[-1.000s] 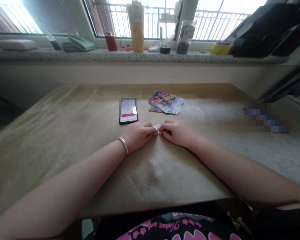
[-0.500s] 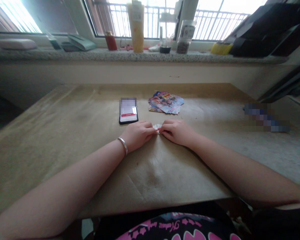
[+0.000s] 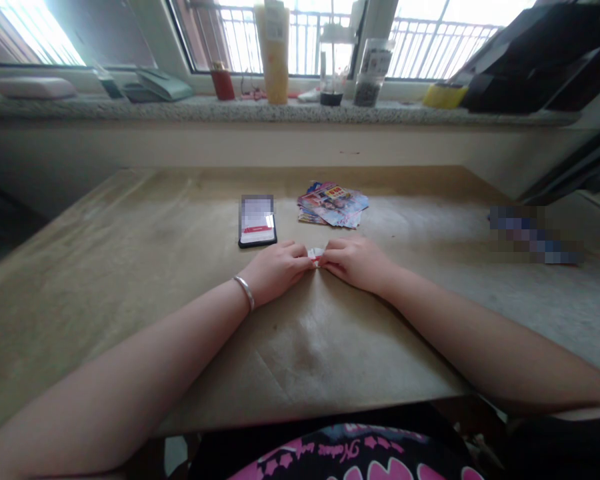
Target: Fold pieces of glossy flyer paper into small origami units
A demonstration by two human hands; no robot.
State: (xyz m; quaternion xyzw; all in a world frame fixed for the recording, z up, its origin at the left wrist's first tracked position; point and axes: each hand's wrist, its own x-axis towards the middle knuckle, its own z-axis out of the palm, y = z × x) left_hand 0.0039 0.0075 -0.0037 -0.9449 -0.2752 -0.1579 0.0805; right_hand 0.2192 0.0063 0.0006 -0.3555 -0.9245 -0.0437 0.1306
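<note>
White slip: small, red-striped, partly hidden; pinched by left hand and right hand. Well beyond the fingers, a clear jar holds dark granules.

What appears to be paper lies between the left hand and right hand on a table, a phone behind the left, cards right of the phone, and a bottle on the sill beyond.
</note>
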